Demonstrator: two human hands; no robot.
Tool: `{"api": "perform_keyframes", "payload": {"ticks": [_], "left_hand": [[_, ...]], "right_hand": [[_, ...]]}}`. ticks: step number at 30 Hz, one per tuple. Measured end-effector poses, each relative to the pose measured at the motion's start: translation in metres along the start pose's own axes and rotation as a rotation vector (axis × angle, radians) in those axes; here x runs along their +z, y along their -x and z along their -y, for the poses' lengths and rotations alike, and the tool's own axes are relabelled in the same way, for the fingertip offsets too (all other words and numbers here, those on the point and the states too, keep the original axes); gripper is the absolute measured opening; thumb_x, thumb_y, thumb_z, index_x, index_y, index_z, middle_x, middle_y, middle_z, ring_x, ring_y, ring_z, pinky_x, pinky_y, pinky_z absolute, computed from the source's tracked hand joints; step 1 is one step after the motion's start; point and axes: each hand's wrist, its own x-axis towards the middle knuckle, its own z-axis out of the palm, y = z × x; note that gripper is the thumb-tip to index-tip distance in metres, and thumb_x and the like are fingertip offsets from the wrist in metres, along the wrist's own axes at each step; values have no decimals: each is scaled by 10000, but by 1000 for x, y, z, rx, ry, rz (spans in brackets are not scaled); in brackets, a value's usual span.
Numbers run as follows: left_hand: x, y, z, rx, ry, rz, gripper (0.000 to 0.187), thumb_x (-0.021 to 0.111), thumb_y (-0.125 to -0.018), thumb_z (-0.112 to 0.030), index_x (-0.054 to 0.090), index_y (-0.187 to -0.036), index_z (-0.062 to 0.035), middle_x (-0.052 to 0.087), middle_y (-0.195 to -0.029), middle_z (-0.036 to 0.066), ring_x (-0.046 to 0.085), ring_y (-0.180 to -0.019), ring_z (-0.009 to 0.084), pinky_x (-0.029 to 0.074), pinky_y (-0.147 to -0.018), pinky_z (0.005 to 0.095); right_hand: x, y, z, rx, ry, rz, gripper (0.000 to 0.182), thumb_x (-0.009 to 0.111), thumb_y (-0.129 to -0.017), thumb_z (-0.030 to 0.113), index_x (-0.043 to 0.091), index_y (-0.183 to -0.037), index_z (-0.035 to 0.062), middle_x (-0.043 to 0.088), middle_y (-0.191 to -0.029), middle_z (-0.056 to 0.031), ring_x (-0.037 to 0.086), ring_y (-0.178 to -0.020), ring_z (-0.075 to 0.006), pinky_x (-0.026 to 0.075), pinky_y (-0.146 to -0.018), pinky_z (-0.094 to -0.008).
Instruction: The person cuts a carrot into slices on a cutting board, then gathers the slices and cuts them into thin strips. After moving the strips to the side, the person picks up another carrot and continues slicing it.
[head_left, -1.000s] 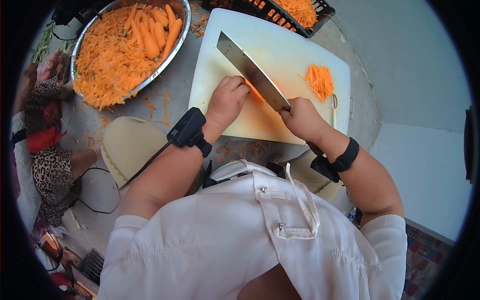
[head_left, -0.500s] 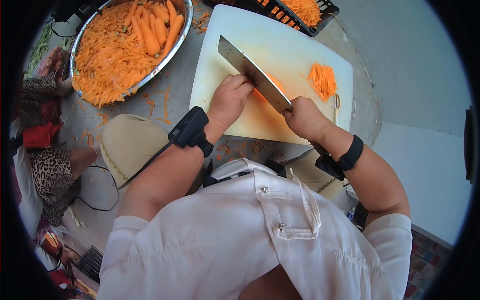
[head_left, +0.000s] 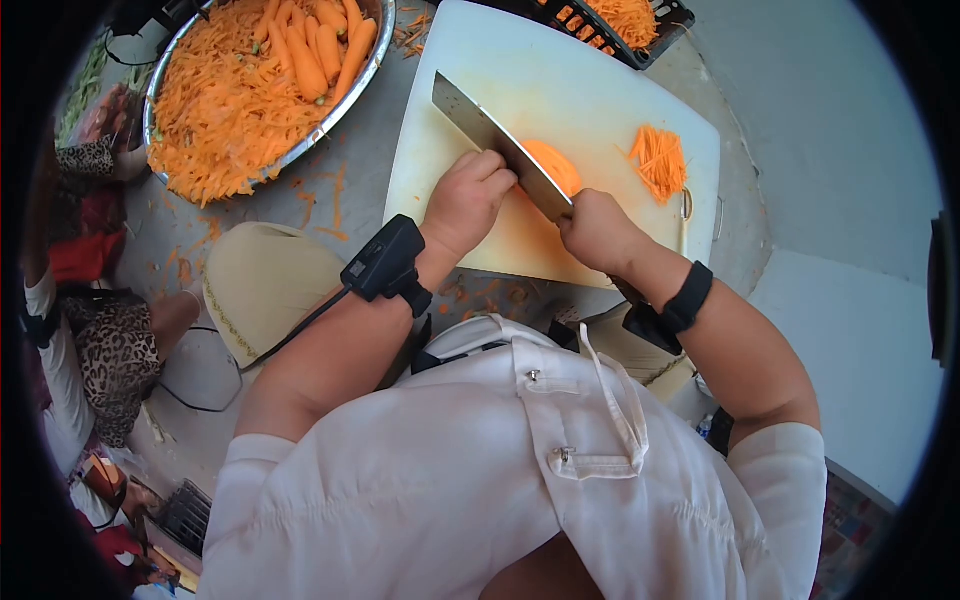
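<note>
Carrot slicing on the white rectangular plastic cutting board (head_left: 600, 80), seen from my headcam.
Round steel bowl of shredded carrots (head_left: 250, 80) sits far left; my left hand (head_left: 468, 200) curls down on the orange carrot piece (head_left: 553, 165), newly exposed beside the broad steel cleaver (head_left: 500, 148), which has shifted leftward, my right hand (head_left: 597, 230) clenched on its handle; cut orange strips (head_left: 662, 160) lie right.

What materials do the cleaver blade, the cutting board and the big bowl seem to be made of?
Cleaver blade: probably steel, dull grey with a brushed sheen. Cutting board: likely plastic, smooth matte white, stained orange near the carrot slices. Big bowl: looks like stainless steel, with a thin, shiny, reflecting rim.
</note>
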Motion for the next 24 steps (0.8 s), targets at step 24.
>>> {"api": "perform_keyframes", "payload": {"ticks": [24], "left_hand": [[-5, 0, 4, -83, 21, 1, 142, 656, -673, -34, 572, -787, -43, 532, -802, 84, 527, -802, 286, 455, -705, 371]], "right_hand": [[-13, 25, 2, 1, -141, -67, 246, 537, -788, 163, 627, -785, -66, 602, -726, -263, 605, -702, -385, 490, -697, -417]]}}
